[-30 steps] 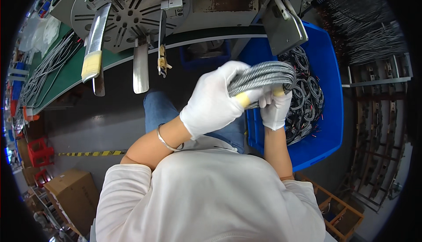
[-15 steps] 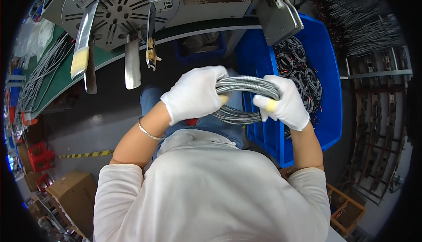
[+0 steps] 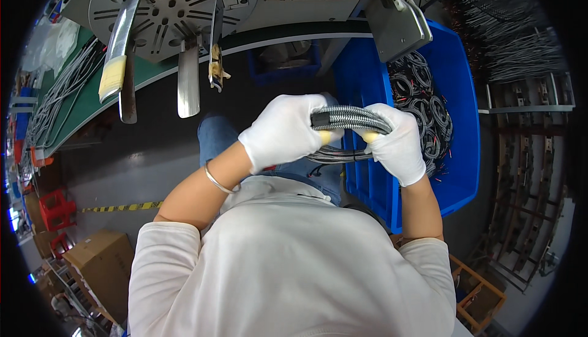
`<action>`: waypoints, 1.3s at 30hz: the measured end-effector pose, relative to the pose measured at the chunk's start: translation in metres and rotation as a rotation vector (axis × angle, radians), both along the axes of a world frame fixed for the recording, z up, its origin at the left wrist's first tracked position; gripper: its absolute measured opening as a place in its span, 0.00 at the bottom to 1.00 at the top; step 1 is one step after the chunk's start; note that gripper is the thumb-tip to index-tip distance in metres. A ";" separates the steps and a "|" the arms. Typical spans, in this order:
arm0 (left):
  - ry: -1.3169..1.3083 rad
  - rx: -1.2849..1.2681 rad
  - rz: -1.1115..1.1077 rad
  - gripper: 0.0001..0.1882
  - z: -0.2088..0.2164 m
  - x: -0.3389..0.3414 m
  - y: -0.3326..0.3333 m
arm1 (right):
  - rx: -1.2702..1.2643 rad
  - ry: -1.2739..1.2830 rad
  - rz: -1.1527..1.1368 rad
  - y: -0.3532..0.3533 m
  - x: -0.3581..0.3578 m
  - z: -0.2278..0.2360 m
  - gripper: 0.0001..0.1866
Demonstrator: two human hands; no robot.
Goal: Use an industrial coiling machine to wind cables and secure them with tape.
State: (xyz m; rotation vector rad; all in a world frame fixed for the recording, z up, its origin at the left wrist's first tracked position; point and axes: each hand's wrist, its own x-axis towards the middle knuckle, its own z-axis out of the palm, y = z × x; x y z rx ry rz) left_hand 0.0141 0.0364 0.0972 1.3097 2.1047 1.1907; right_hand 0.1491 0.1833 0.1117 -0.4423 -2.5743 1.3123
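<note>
Gray cable coil (image 3: 356, 116) in midair, near middle. Left hand (image 3: 285, 130) gripping coil's left side, fingers closed round it; right hand (image 3: 401, 144) likewise on right side. Right: blue bin (image 3: 467, 153) holding more coils (image 3: 419, 113). Far left: slotted metal disc (image 3: 197, 7).

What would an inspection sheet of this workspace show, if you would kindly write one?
Surface: green bench top, partly covered at left.
Job's things: coiled grey cable with black band, held off the bench.
Clutter: clear plastic bag at left; cardboard box lower left.
Grip: left hand and right hand, white-gloved, both closed on the coil.
Cables: loose grey cables on the bench; many coils inside blue bin.
Surroundings: slotted round plate, red stool, striped floor tape.
</note>
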 end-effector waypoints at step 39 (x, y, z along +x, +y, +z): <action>-0.768 -0.140 -0.220 0.14 0.000 -0.003 0.000 | 0.262 -0.117 0.094 0.016 -0.023 0.013 0.14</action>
